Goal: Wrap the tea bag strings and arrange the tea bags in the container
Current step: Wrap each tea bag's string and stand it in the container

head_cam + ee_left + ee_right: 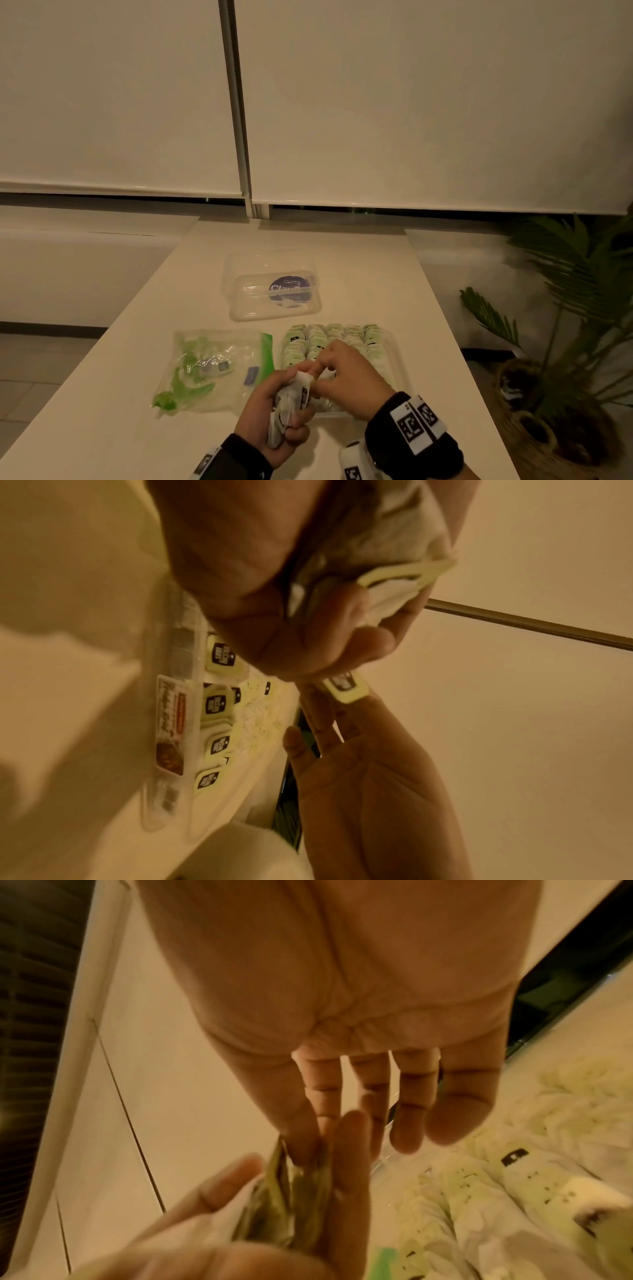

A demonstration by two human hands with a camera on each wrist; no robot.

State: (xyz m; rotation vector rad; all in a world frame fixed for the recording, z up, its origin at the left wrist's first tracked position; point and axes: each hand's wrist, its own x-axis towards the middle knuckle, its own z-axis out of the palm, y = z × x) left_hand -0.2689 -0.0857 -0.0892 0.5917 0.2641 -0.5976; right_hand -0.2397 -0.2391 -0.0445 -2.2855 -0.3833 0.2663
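Table (144,359) comes first, pale and long, with everything on its near half. Farthest back lies a clear plastic lid (272,284) bearing a round dark label, off the box it probably belongs to. Nearer, on the left, a crumpled clear bag with green print (212,366) looks almost emptied. Beside it on the right sits the clear container (390,346), already packed with rows of tea bags (334,334), their pale green tags upward; the near end is hidden by the hands, so I cannot tell how much room is left. By this showing most of the job seems done, with a last handful left to wrap and place.

That handful, a bunch of tea bags (291,401), sits in the left hand (274,421), which is fisted round it just in front of the container, thumb across the top. The right hand (349,377) reaches over from the container side, thumb and forefinger nipping something small at the top of the bunch; the left wrist view shows a tag (346,689) at those fingertips, the other fingers loosely extended. No string is discernible.
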